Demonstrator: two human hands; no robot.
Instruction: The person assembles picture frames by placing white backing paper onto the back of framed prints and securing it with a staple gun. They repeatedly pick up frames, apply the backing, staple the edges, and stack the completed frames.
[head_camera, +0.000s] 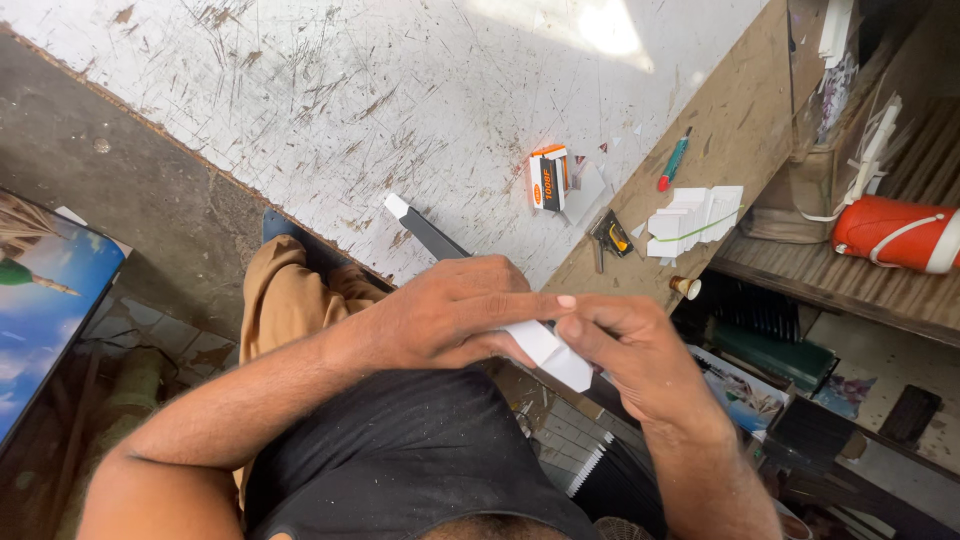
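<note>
Scratched white tabletop (330, 90) fills the upper frame, with a brown board (720, 150) along its right edge. At centre, the left hand (450, 315) closes over a long strip (425, 232), dark with a white tip, which runs toward upper left. The right hand (630, 350) pinches white card (550, 352) against the strip's near end. Upper right of centre: an orange box (548, 178), a green pen (675, 160), stacked white cards (695, 218) and an orange flask (895, 235).

Workshop, scarred worktable (330, 90) (paint-flecked), utility knife (612, 238)
</note>
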